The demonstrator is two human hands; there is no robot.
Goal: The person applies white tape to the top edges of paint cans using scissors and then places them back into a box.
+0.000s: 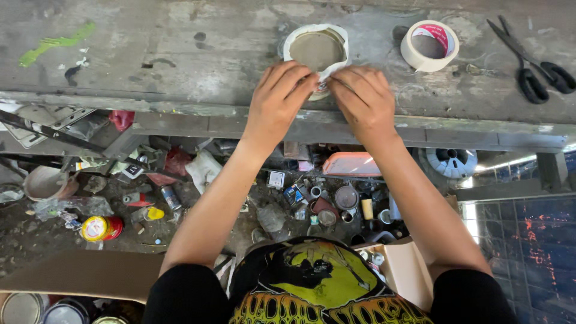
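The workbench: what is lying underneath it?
Under the workbench lie a red-and-yellow can, a pale bucket, small tins and scraps. The arms and bench top cover the rest.

We are looking at a rough workshop. A worn, paint-stained workbench [180, 54] fills the upper frame, with a tape roll [429, 45] and black scissors [531, 60] at upper right. Below it, spray cans [170, 198], tins [102, 228] and scraps litter a dirty floor [36, 240].
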